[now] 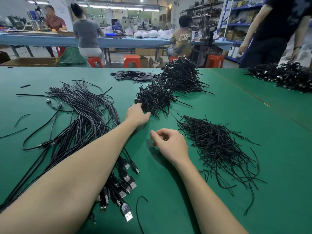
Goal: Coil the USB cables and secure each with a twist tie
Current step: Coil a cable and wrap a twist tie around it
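The left hand [137, 114] reaches out across the green tabletop [219, 115] and rests its fingertips against the near edge of the pile of coiled cables [155, 98]; whether the fingers hold a coil there or only touch the pile cannot be told. The right hand [170, 142] hovers just above the tabletop with fingers loosely curled, thumb and forefinger near each other, holding nothing visible. The loose cables [84, 108] lie in a long sheaf under and left of the left forearm, plugs [125, 179] toward the person. The twist ties [214, 141] lie heaped just right of the right hand.

This looks like the moment between two cables: one coil set down, the next not yet taken. To do it well, leave the coil on the pile so its tails do not snag neighbours, draw one single cable out by its plug, not from the middle, and pick one tie only, as they tangle.
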`<control>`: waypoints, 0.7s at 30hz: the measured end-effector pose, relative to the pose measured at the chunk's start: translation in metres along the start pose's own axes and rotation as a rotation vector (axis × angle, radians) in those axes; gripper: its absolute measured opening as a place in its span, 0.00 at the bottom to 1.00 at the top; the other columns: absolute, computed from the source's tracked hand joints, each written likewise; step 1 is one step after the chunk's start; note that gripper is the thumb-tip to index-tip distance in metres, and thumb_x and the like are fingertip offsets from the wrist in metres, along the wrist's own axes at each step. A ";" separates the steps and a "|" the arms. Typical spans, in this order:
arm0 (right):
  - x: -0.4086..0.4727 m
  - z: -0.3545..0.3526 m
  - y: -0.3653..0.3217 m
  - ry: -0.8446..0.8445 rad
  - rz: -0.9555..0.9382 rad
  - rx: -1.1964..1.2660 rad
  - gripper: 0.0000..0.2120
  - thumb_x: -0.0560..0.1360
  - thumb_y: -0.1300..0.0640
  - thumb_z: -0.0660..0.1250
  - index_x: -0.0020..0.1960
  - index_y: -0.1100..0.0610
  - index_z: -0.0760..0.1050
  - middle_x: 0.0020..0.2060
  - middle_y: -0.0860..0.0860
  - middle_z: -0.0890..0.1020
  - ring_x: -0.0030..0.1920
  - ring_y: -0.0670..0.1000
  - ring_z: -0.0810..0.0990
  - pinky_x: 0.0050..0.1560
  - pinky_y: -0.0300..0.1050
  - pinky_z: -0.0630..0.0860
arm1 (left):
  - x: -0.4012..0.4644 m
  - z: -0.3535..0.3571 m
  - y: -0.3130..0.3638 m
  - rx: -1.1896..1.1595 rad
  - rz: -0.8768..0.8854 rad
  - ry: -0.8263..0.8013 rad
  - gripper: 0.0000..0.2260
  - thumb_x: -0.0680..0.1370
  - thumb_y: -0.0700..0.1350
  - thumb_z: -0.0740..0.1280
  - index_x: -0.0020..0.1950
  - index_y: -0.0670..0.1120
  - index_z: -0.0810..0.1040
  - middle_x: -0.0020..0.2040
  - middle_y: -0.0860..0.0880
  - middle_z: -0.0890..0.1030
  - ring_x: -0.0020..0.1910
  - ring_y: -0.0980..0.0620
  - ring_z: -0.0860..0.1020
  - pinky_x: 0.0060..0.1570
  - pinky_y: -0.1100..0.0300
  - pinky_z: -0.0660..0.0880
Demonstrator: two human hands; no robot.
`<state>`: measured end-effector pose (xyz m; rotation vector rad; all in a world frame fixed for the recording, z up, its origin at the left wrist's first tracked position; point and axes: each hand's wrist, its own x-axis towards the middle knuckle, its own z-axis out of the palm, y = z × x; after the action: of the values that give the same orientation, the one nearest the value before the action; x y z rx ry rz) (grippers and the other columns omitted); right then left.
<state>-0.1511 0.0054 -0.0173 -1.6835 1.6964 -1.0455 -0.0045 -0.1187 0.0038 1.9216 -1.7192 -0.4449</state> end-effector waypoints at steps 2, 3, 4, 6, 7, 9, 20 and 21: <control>0.000 -0.001 0.000 0.000 -0.014 0.010 0.15 0.73 0.36 0.65 0.41 0.46 0.82 0.35 0.39 0.85 0.40 0.44 0.82 0.47 0.44 0.78 | -0.004 -0.005 0.002 -0.001 0.015 -0.004 0.28 0.80 0.51 0.66 0.76 0.41 0.66 0.73 0.40 0.71 0.72 0.41 0.69 0.71 0.50 0.66; -0.001 -0.002 0.000 -0.002 -0.015 0.018 0.15 0.73 0.36 0.66 0.42 0.46 0.82 0.35 0.40 0.85 0.40 0.45 0.82 0.48 0.45 0.79 | -0.010 -0.008 0.001 -0.021 0.026 0.022 0.26 0.80 0.50 0.66 0.75 0.41 0.67 0.72 0.40 0.72 0.71 0.42 0.70 0.71 0.51 0.67; -0.001 -0.003 -0.001 -0.003 -0.014 0.024 0.15 0.73 0.37 0.66 0.42 0.47 0.82 0.36 0.41 0.85 0.40 0.46 0.83 0.49 0.46 0.79 | -0.017 -0.012 0.001 -0.052 0.037 0.058 0.23 0.80 0.49 0.66 0.73 0.41 0.70 0.70 0.41 0.74 0.70 0.43 0.71 0.69 0.53 0.67; -0.001 -0.004 -0.002 -0.005 -0.012 0.022 0.14 0.74 0.38 0.66 0.42 0.47 0.82 0.36 0.42 0.85 0.41 0.46 0.83 0.50 0.47 0.80 | -0.035 -0.023 -0.004 -0.123 0.053 0.098 0.16 0.80 0.48 0.65 0.66 0.43 0.76 0.65 0.45 0.79 0.65 0.46 0.75 0.64 0.58 0.69; -0.001 -0.004 -0.003 -0.005 -0.012 0.018 0.14 0.74 0.38 0.67 0.42 0.47 0.82 0.36 0.42 0.85 0.41 0.47 0.83 0.50 0.47 0.80 | -0.045 -0.029 -0.007 -0.155 0.058 0.084 0.12 0.80 0.48 0.65 0.62 0.46 0.79 0.60 0.48 0.81 0.61 0.49 0.77 0.61 0.60 0.69; -0.003 -0.005 -0.006 -0.018 -0.015 0.001 0.13 0.75 0.40 0.67 0.42 0.47 0.82 0.36 0.42 0.85 0.42 0.47 0.83 0.51 0.47 0.79 | -0.066 -0.043 -0.015 -0.197 0.083 0.025 0.06 0.79 0.50 0.66 0.52 0.52 0.81 0.50 0.55 0.83 0.53 0.54 0.80 0.53 0.62 0.71; -0.024 -0.011 -0.046 -0.581 -0.167 -0.305 0.10 0.67 0.39 0.76 0.42 0.44 0.84 0.35 0.40 0.84 0.43 0.43 0.82 0.52 0.45 0.80 | -0.113 -0.056 -0.024 -0.252 0.207 -0.181 0.13 0.82 0.51 0.62 0.42 0.51 0.82 0.45 0.55 0.85 0.44 0.57 0.84 0.57 0.49 0.78; -0.025 -0.009 -0.048 -0.581 -0.182 -0.328 0.07 0.68 0.43 0.76 0.40 0.45 0.83 0.34 0.40 0.84 0.42 0.43 0.82 0.53 0.45 0.80 | -0.114 -0.055 -0.024 -0.254 0.218 -0.190 0.14 0.83 0.52 0.61 0.42 0.51 0.82 0.44 0.56 0.85 0.44 0.58 0.84 0.57 0.49 0.78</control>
<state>-0.1281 0.0349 0.0232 -2.1167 1.3905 -0.2904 0.0302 0.0040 0.0240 1.5355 -1.8658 -0.7429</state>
